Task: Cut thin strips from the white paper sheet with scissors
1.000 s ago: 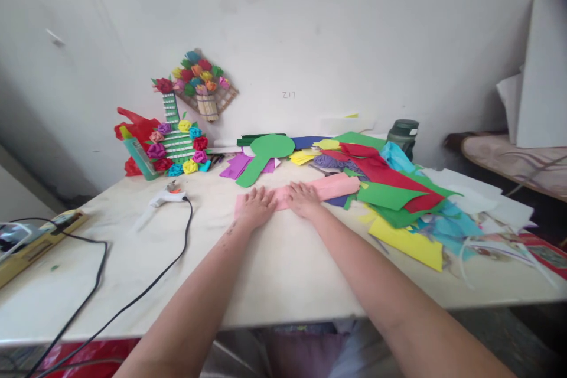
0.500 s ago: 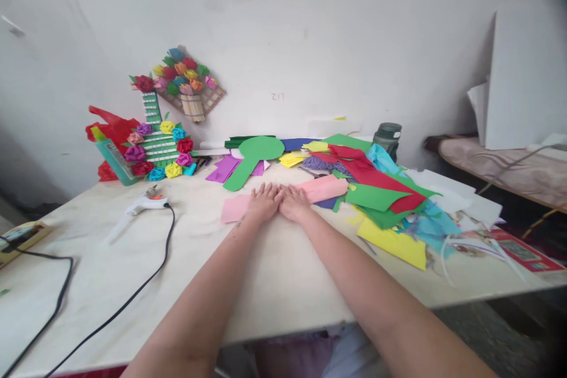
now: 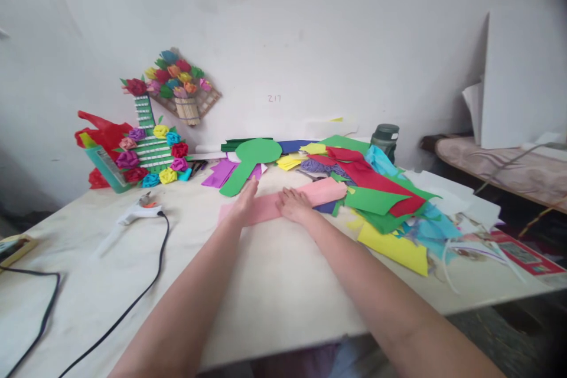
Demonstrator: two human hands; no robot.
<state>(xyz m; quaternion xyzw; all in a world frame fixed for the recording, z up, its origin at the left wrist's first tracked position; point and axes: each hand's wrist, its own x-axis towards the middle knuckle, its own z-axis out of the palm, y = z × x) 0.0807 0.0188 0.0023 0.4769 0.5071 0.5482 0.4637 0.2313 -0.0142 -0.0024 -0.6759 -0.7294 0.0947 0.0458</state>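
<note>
A long strip of pink paper point(image 3: 266, 208) lies across the table in front of me, its right end resting against the pile of coloured sheets. My left hand point(image 3: 245, 201) stands on edge at the strip's left part, fingers stretched out and pointing away. Flat on the strip's middle is my right hand point(image 3: 293, 204), with its fingers spread. Just beyond the strip lies a green paper shape point(image 3: 253, 160) with a round head and a straight stem. Purple paper point(image 3: 219, 172) shows beneath that shape.
A white glue gun point(image 3: 144, 211) with a black cord lies at the left. Behind it stand a glue bottle point(image 3: 106, 165) and a guitar-shaped craft with paper flowers point(image 3: 153, 153). Red, green and yellow sheets point(image 3: 394, 251) cover the right side, near a dark bottle point(image 3: 385, 139).
My left hand has moved left along the pink strip and turned onto its edge, baring the strip's middle. My right hand stays in about the same place.
</note>
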